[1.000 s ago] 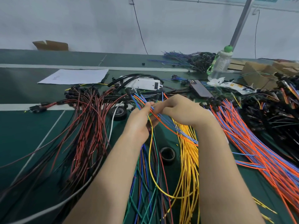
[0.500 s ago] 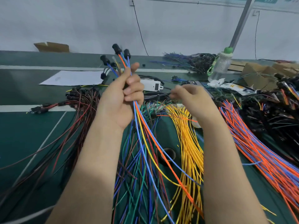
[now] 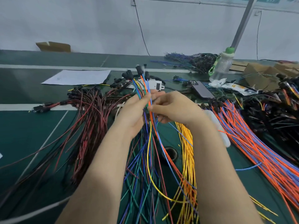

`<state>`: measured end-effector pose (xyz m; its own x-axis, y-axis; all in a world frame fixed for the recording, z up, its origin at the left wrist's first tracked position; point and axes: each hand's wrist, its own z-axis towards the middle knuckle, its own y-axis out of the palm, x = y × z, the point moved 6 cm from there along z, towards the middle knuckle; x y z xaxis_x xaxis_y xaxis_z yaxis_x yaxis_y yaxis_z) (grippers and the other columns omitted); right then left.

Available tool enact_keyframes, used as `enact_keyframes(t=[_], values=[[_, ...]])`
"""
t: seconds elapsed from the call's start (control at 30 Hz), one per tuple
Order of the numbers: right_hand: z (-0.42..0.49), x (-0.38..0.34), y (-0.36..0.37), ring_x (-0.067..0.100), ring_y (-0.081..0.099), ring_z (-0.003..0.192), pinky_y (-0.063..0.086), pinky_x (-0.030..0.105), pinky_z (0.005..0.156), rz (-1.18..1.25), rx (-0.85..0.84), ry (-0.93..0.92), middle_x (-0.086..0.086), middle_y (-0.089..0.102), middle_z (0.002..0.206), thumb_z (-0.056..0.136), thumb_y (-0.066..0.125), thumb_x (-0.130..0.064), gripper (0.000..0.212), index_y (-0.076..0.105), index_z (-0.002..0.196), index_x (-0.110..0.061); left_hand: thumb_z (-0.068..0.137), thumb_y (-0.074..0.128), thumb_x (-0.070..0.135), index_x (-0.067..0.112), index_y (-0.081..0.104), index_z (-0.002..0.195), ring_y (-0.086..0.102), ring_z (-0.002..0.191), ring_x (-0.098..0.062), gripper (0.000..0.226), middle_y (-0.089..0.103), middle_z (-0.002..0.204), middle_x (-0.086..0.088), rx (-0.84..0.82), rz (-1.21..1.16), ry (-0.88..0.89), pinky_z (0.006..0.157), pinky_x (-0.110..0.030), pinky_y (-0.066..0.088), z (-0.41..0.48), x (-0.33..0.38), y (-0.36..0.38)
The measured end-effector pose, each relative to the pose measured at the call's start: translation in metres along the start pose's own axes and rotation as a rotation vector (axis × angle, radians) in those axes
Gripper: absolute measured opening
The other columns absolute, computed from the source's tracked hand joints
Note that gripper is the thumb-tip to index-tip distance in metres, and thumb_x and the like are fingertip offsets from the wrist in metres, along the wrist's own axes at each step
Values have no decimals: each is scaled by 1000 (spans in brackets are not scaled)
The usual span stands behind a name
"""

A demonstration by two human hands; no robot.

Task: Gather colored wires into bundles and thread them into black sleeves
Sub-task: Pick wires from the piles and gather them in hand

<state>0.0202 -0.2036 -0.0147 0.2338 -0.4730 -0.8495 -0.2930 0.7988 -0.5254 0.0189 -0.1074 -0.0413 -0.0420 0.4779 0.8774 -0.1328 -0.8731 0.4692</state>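
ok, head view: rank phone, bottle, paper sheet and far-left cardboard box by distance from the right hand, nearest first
1. Phone, just beyond the right hand.
2. Bottle, farther back on the right.
3. Paper sheet, back left.
4. Cardboard box, far left by the wall.

Even soft light, wide-angle edge bowing

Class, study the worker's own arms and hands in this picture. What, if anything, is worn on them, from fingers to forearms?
Nothing is worn. The left hand and the right hand are bare, with no gloves and no ring showing. The left forearm and the right forearm are uncovered down to the bottom edge of the picture, with no sleeve, watch or wristband in view.
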Motion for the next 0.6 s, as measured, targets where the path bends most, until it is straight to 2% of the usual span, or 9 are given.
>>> enact_keyframes(t=[0.07,0.17,0.27,0.37,0.43,0.5,0.6], values=[[2,3,-1,4,55,41,52,15,49,42,35,13,6,57,59,91,63,-11,16,62,79,-1,101,34,10,5,55,106,68,67,-16,22,68,103,-9,-4,-37,-24,50,-26,52,0,-4,1],[3,12,0,4,58,41,53,16,49,170,13,76,-1,56,49,91,61,-6,21,57,71,-5,101,34,9,2,53,114,66,61,-17,24,63,112,-15,24,-42,-45,44,-24,48,1,-8,1],[4,16,1,8,62,44,52,16,48,264,1,110,1,58,51,92,60,-4,23,57,69,-8,101,34,7,3,56,103,65,56,-15,22,62,108,-16,50,-35,-47,40,-21,44,1,-10,1],[3,16,3,9,63,45,52,16,48,264,-21,109,0,60,51,93,58,-6,20,59,74,-8,101,35,8,3,56,104,66,57,-15,22,63,104,-14,54,-53,-60,40,-20,44,1,-12,0],[3,16,3,8,63,45,51,16,47,236,-21,108,3,61,55,95,56,-11,15,62,82,-8,101,36,9,4,56,108,66,63,-16,22,66,100,-12,59,-30,-81,45,-22,48,1,-13,-2],[4,17,0,6,61,44,49,15,46,206,31,94,3,62,58,98,53,-16,18,64,86,-8,101,36,11,6,57,113,64,71,-16,25,65,95,-9,47,29,-104,58,-26,53,1,-16,-3],[6,20,-6,5,53,39,43,14,42,256,147,83,3,56,57,98,53,-16,26,63,75,-10,101,37,12,5,54,126,56,74,-17,31,60,88,-6,16,116,-120,82,-36,46,0,-19,0]])
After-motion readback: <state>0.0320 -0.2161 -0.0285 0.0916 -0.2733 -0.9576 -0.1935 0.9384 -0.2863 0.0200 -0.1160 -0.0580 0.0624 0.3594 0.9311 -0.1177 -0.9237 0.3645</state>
